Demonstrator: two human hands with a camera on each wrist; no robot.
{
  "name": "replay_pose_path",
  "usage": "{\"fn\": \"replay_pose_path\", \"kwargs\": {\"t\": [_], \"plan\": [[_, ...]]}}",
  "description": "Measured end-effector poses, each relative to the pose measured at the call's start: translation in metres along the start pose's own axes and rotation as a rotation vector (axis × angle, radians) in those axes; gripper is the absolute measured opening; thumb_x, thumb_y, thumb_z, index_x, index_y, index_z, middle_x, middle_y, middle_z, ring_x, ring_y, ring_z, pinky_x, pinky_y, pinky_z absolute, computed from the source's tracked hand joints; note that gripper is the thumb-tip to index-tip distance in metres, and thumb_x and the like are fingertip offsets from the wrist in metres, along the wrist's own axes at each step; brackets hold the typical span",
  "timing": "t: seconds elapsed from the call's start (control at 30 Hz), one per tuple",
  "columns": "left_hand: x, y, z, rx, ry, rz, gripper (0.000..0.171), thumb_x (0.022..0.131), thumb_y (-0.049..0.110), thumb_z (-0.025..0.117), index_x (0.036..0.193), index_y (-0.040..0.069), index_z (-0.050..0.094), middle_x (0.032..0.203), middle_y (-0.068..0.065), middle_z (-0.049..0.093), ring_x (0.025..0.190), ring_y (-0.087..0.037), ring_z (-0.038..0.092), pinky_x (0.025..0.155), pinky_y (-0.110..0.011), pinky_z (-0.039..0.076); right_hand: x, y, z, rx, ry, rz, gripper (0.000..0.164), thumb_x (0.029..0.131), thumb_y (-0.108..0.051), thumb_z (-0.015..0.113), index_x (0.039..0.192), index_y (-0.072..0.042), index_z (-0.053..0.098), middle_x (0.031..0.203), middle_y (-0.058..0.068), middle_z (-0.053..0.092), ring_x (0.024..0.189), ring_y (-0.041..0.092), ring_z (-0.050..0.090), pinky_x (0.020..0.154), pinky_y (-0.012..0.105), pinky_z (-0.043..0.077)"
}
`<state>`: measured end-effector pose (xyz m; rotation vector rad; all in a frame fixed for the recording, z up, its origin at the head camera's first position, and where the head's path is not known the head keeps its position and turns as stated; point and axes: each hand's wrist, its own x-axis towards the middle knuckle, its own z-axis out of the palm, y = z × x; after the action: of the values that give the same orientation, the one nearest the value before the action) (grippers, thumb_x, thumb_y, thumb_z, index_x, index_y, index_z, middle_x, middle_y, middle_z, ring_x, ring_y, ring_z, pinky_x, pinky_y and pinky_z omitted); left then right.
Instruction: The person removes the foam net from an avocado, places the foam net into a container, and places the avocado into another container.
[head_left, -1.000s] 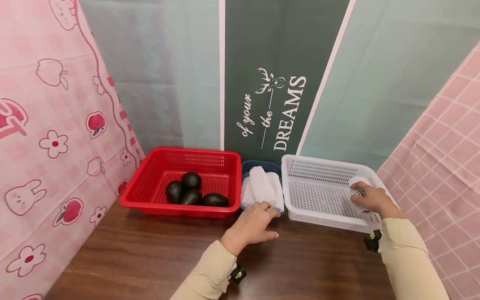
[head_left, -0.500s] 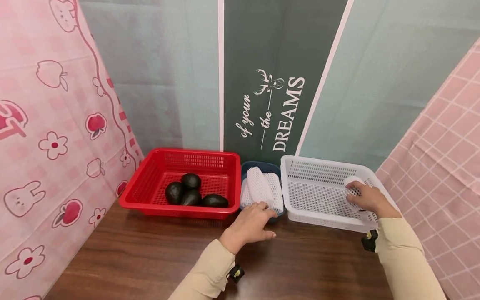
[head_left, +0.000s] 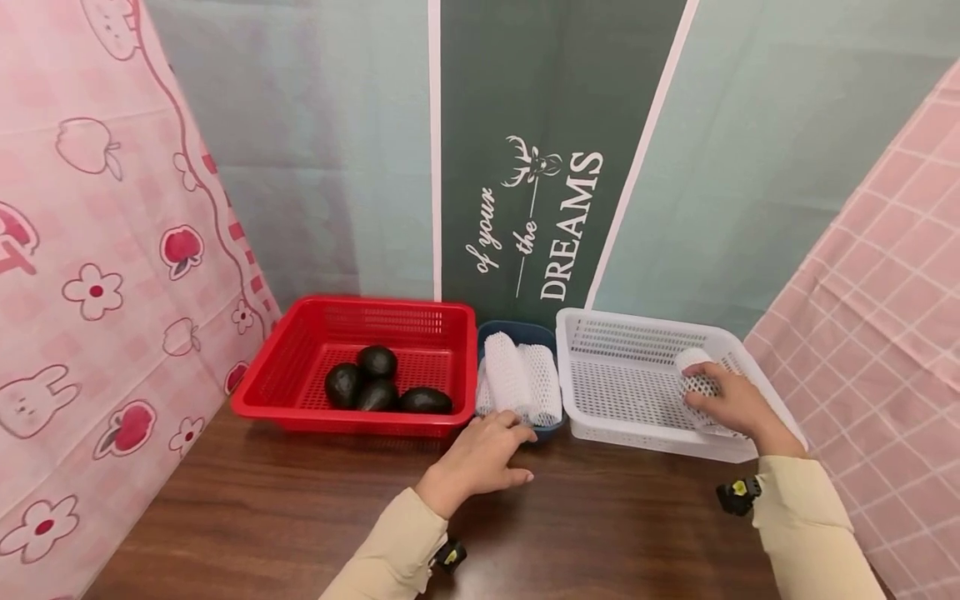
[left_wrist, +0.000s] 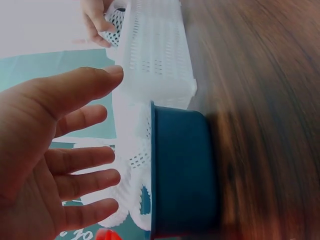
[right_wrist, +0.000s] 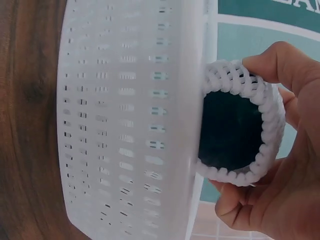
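Note:
My right hand (head_left: 738, 406) grips a white foam net sleeve (head_left: 692, 367) at the right end of the white basket (head_left: 645, 437). Through the sleeve's open end, the right wrist view shows a dark avocado (right_wrist: 232, 130) inside, with thumb and fingers around the netting. Over the front rim of a small blue bin (left_wrist: 182, 170) is my left hand (head_left: 480, 457), fingers spread and holding nothing. Several white foam net sleeves (head_left: 506, 375) lie heaped in that bin. Whether the left fingertips touch the netting, I cannot tell.
A red basket (head_left: 345, 422) stands on the left with several bare dark avocados (head_left: 377, 362) in it. The blue bin sits between the two baskets. All three rest on a brown wooden table (head_left: 600, 533) against a hanging cloth backdrop (head_left: 337, 167).
My right hand has shifted slightly left within the white basket, still gripping the sleeved avocado. My left hand has drifted a little left along the blue bin's front. The head view has turned slightly.

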<state>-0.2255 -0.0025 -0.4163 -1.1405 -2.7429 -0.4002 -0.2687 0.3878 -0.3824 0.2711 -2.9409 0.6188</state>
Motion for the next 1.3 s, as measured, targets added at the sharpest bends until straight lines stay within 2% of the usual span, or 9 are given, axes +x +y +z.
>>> {"fn": "replay_pose_path", "kwargs": {"t": [0.17,0.27,0.4,0.7,0.9,1.13,1.3], "plan": [[-0.004,-0.004,0.000,-0.001,0.016,0.012,0.040,0.077,0.039,0.073,0.111,0.019,0.066,0.106,-0.001,0.056,0.094,-0.016,0.053,0.076,-0.032,0.044,-0.003,-0.008,0.001,0.007,0.081,-0.093,0.039,0.076,-0.012,0.069,0.111,0.000,0.058,0.089,0.030,0.061,0.073,0.036,0.055,0.068,0.051,0.041],[-0.004,-0.005,0.000,-0.005,0.023,0.017,0.039,0.077,0.038,0.073,0.110,0.019,0.066,0.104,-0.001,0.056,0.093,-0.016,0.054,0.076,-0.032,0.044,-0.003,-0.016,0.001,-0.004,0.134,-0.147,0.038,0.073,-0.012,0.071,0.108,-0.002,0.060,0.072,0.018,0.060,0.060,0.025,0.048,0.060,0.043,0.040],[-0.006,-0.007,0.000,-0.009,0.031,0.018,0.038,0.077,0.038,0.073,0.110,0.018,0.066,0.104,-0.001,0.056,0.093,-0.016,0.054,0.076,-0.031,0.045,-0.002,-0.025,0.003,-0.018,0.166,-0.196,0.038,0.071,-0.011,0.073,0.107,-0.003,0.062,0.063,0.006,0.054,0.057,0.019,0.039,0.054,0.036,0.036],[-0.012,-0.012,0.000,-0.040,0.063,0.022,0.038,0.076,0.035,0.075,0.108,0.016,0.067,0.104,-0.002,0.057,0.094,-0.017,0.054,0.079,-0.031,0.045,-0.012,-0.044,0.005,-0.027,0.158,-0.176,0.040,0.072,-0.013,0.071,0.110,-0.007,0.060,0.073,0.016,0.053,0.076,0.035,0.044,0.061,0.041,0.033],[-0.015,-0.014,0.000,-0.048,0.068,0.028,0.039,0.076,0.034,0.074,0.109,0.015,0.066,0.103,-0.002,0.057,0.093,-0.016,0.054,0.078,-0.030,0.045,-0.019,-0.054,0.007,-0.025,0.159,-0.191,0.040,0.072,-0.012,0.073,0.110,-0.008,0.060,0.078,0.017,0.050,0.077,0.034,0.042,0.058,0.038,0.032],[-0.022,-0.016,-0.002,-0.075,0.074,0.021,0.037,0.078,0.035,0.073,0.109,0.016,0.066,0.108,-0.002,0.057,0.095,-0.018,0.055,0.081,-0.033,0.045,-0.025,-0.067,0.010,-0.033,0.192,-0.249,0.040,0.070,-0.013,0.073,0.108,-0.011,0.061,0.075,0.011,0.048,0.072,0.027,0.040,0.056,0.035,0.030],[-0.028,-0.019,-0.001,-0.084,0.095,0.016,0.036,0.077,0.033,0.074,0.108,0.016,0.066,0.103,-0.001,0.057,0.093,-0.017,0.054,0.078,-0.034,0.045,-0.027,-0.073,0.014,-0.023,0.209,-0.287,0.040,0.067,-0.011,0.073,0.105,-0.012,0.062,0.077,0.011,0.047,0.072,0.025,0.040,0.056,0.034,0.031]]}}
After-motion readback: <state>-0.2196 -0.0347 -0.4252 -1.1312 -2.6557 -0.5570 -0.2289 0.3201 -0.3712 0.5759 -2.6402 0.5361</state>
